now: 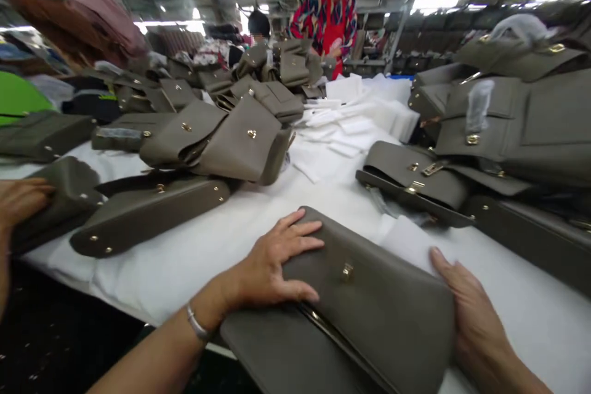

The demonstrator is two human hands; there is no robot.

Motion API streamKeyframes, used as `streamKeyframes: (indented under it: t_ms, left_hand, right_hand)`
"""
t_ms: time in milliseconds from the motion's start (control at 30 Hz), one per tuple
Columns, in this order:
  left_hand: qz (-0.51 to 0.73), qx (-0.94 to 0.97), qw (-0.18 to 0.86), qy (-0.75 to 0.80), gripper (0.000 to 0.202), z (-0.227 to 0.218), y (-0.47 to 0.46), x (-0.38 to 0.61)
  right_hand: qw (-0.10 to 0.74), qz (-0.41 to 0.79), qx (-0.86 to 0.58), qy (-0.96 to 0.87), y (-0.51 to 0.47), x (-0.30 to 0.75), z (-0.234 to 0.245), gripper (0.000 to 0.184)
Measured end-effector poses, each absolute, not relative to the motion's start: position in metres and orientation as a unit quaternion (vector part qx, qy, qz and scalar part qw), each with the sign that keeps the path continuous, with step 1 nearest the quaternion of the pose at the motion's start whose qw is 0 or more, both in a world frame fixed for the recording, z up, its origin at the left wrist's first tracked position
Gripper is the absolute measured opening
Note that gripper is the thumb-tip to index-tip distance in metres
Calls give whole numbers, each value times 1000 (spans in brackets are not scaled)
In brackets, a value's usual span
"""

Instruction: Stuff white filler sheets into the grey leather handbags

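Observation:
A grey-brown handbag with a small gold clasp lies tilted at the table's front edge, its flap folded down toward me. My left hand, with a silver bracelet at the wrist, grips the bag's left end, fingers spread over the upper side and thumb on the front. At the other end, my right hand clasps the bag's right side, thumb on the upper edge; its other fingers are mostly hidden. Just behind the bag, near my right thumb, lies a white sheet.
Similar handbags pile up at left and right on the white-covered table. White pads are heaped mid-table. Another person's hand touches a bag at far left. A person in a red apron stands opposite.

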State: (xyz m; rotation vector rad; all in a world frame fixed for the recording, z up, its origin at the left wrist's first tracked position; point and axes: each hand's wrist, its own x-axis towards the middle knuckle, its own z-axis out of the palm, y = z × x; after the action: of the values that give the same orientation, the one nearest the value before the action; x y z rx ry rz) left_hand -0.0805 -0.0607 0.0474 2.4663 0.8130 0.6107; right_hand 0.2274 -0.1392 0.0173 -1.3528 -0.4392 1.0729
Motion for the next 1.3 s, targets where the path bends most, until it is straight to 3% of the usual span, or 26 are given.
streamKeyframes:
  t_ms: [100,267,500,667,767,867,1000,1133,1300]
  left_hand:
    - [123,917,238,295,91,60,-58,-91]
    - [30,945,120,303,86,67,-73,-106]
    - [107,965,-99,216,51,58,-79,-103]
    - [133,958,-104,232,34,71,-80,-83]
    - [95,959,-115,242,23,85,-72,-72]
    - [77,961,-83,251,14,99,-59,-60]
    - [85,957,-22,275,23,115,-38,-40]
    - [83,948,-13,306,23,123,-21,-22]
    - [70,936,20,344,25,127,-6,-11]
  right_hand:
    - [635,492,-574,-160,-131,219,28,44]
    - [657,507,-527,-183,-129,216,30,40]
    - [694,484,-499,-187,-130,219,23,44]
    - [807,326,-463,-167,-126,239,29,43]
    - [831,297,-438,-173,-145,247,48,41]
    - [805,336,-433,-226,-181,238,69,38]
    - [712,384,-440,-391,-217,217,85,40]
    - [612,330,-481,-534,-208,210,95,38]
    - [580,264,-511,-577,-167,216,113,35]
